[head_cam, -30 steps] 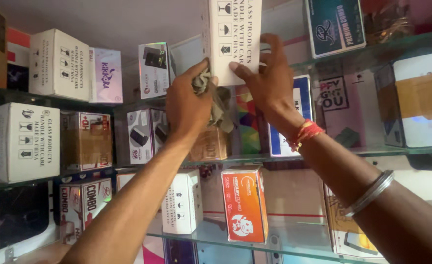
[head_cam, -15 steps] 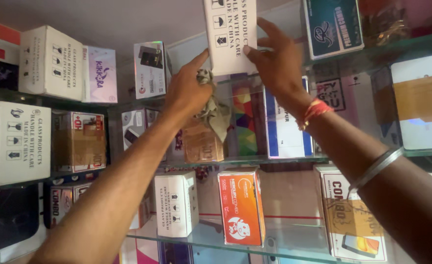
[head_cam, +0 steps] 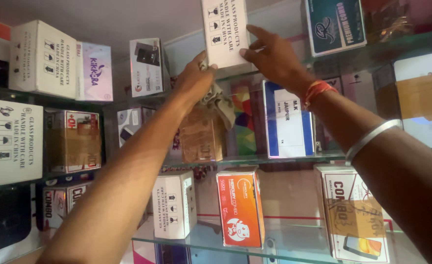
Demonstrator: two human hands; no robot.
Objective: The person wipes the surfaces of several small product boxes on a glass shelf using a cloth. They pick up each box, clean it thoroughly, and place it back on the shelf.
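Note:
Both my arms reach up to the top glass shelf (head_cam: 401, 46). My right hand (head_cam: 274, 58) grips the lower right side of a tall white carton (head_cam: 224, 29) with black print and symbols, tilted at the shelf's front. My left hand (head_cam: 194, 78) is closed on a crumpled grey-brown cloth (head_cam: 218, 100) that hangs down below the carton's lower left corner, touching it. My right wrist wears a red thread and a silver bangle.
Glass shelves hold many boxes: white cartons (head_cam: 42, 58) at the left, a blue-and-white box (head_cam: 288, 122) on the middle shelf, an orange box (head_cam: 240, 208) and a white carton (head_cam: 174, 205) lower down, a dark teal box (head_cam: 334, 24) at the top right.
The white carton has gone higher and further onto the top shelf with my right hand. My left hand with the cloth has followed up to its lower corner.

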